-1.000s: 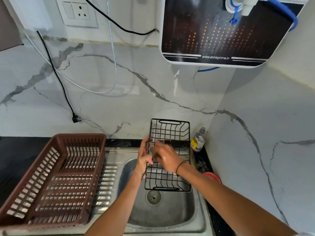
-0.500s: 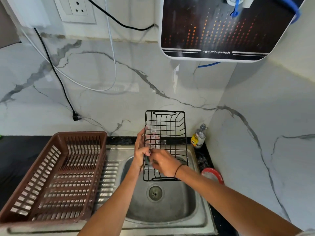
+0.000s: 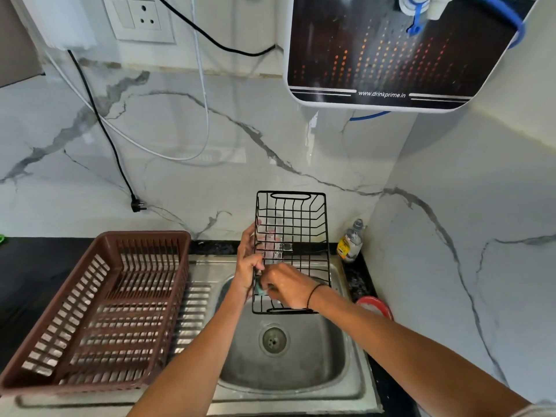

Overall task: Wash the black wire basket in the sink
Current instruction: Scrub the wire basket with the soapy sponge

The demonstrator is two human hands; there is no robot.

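Above sink (image 3: 355, 383), black wire basket (image 3: 291, 224) upright between both hands.

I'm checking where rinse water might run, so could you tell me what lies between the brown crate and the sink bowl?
In the head view, only the sink's ribbed steel drainboard separates brown crate and sink bowl.

The wire basket (image 3: 291, 251) is black; the slatted crate (image 3: 99, 311) beside the grey steel sink (image 3: 288, 371) is brown. The wall (image 3: 180, 152) is white marble with grey veins, the surface (image 3: 30, 266) black. The purifier panel (image 3: 391, 49) shows orange dots on black, with blue tubing (image 3: 511, 22).
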